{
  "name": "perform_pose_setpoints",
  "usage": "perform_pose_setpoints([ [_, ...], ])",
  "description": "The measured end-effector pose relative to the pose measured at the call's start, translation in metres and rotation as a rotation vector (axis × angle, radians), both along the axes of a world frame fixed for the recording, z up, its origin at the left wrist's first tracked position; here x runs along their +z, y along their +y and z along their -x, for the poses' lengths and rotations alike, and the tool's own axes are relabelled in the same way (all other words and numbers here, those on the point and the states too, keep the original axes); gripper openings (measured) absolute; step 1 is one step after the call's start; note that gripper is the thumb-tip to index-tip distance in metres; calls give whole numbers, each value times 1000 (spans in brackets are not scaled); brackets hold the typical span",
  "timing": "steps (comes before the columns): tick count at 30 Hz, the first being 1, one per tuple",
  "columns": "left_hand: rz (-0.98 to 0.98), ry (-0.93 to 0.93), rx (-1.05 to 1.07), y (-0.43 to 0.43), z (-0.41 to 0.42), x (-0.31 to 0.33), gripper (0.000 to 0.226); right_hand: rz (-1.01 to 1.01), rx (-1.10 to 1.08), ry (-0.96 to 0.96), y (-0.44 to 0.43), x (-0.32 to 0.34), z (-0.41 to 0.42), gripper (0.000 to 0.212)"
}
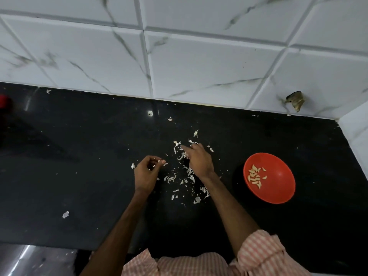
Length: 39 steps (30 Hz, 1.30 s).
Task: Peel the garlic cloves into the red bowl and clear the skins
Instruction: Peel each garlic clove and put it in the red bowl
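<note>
Both hands are working low over the black polished stone worktop (79,156). The left hand (146,173) is curling its fingers, its grip closing on a small pale garlic piece (159,161) pinched between thumb and fingertips; I cannot tell whether it is clove or skin. The right hand (199,160) is stretching its index finger forward among the papery white garlic skins (197,200), its other fingers folding under; whether that grip is holding anything I cannot tell. The skins are lying scattered on the worktop between and around both hands, with a few stray flakes farther off. Well to the right, the round red plastic bowl (278,196) is sitting upright on the worktop, holding a cluster of peeled cream-coloured garlic cloves (254,176) toward its left side. Behind, the white marble-veined tiled wall (199,56) is rising, and a blurred red object (4,101) is sitting at the far left edge.
</note>
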<state>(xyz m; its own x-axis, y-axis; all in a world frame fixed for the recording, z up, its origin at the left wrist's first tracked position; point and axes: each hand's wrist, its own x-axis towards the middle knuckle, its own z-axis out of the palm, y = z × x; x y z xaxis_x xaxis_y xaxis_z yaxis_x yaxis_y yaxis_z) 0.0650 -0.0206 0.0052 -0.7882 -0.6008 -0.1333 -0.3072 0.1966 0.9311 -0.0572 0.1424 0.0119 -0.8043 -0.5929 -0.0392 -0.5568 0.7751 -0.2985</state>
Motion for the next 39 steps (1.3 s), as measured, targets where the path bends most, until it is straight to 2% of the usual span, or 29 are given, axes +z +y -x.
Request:
perform_pose_setpoints([
  [3,10,-17,-16,-7,-5,0,11,-165,48,9,-9,-7,3,61],
  [5,18,-22,-10,-13,-5,-2,11,-128,7,-25,-7,-14,0,59],
  [10,30,-24,-60,-20,5,-4,9,361,-338,-302,7,-21,-10,30],
  [13,84,-25,-142,-15,14,-4,11,625,-510,-350,20,-17,-23,18],
  [16,164,-65,-281,-6,20,-5,14,738,-597,-366,31,-18,-38,15],
  [18,255,-114,-373,-1,23,-7,18,749,-613,-362,36,-21,-45,8],
  [21,362,-180,-510,3,25,-9,20,737,-639,-367,42,-22,-54,14],
  [27,389,-214,-510,3,29,-2,11,743,-754,-345,62,-12,-52,16],
  [29,331,-223,-479,3,32,0,6,711,-770,-326,67,-12,-52,13],
  [35,69,-136,-446,13,37,4,17,528,-596,-189,66,-14,-59,15],
  [39,-115,-56,-427,16,36,5,15,453,-578,-191,66,-14,-59,17],
])
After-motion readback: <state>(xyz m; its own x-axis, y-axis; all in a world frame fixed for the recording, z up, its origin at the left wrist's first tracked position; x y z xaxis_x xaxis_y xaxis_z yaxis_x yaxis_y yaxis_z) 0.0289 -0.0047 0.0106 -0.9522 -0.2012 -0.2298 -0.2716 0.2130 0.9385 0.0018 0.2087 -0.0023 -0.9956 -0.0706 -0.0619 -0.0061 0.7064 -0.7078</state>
